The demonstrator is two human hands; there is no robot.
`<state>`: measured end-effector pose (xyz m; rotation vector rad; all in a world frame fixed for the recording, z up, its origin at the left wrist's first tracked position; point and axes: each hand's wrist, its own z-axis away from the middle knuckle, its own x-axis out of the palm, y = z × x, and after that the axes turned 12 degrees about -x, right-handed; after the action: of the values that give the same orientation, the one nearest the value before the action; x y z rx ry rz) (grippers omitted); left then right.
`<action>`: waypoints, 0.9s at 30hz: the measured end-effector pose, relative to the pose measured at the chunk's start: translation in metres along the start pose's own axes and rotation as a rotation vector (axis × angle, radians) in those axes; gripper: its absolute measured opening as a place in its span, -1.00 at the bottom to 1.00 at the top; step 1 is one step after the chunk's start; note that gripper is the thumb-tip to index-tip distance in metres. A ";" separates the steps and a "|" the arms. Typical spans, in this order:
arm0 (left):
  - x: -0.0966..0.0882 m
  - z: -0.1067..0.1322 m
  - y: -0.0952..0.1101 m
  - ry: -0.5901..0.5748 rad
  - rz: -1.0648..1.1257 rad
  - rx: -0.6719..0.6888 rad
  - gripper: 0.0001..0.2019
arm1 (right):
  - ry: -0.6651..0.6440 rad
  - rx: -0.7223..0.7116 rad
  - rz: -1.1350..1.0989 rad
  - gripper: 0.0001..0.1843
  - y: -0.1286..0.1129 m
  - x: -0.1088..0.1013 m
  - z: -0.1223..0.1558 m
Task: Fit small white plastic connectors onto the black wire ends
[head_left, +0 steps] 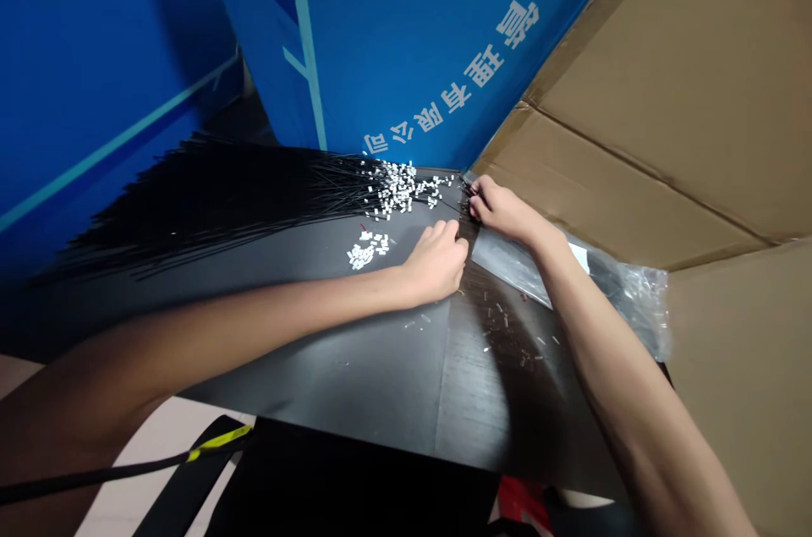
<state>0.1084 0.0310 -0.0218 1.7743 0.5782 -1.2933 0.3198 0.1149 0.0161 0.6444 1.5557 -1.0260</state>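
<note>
A fan of thin black wires (241,190) lies on the dark table (355,368), their ends tipped with small white connectors (397,189). My left hand (437,262) rests curled on the table, fingers pinched near a wire end beside a small heap of loose white connectors (366,249). My right hand (501,207) is closed in a pinch on the tips of black wires at the far edge. What exactly sits between the fingers is too small to make out.
A clear plastic bag (609,279) lies under my right forearm. Brown cardboard (666,123) stands on the right, blue printed panels (406,38) behind. Tiny white bits (507,326) scatter on the table. A black strap with a yellow tag (216,442) hangs below.
</note>
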 end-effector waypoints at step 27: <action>0.041 -0.051 0.016 0.074 -0.043 -0.064 -0.36 | 0.341 -0.061 -0.049 -0.68 -0.048 -0.031 -0.019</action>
<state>0.1631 0.0604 -0.0485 1.7717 0.6951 -1.2292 0.2777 0.1123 0.0587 0.7716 1.8993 -0.9348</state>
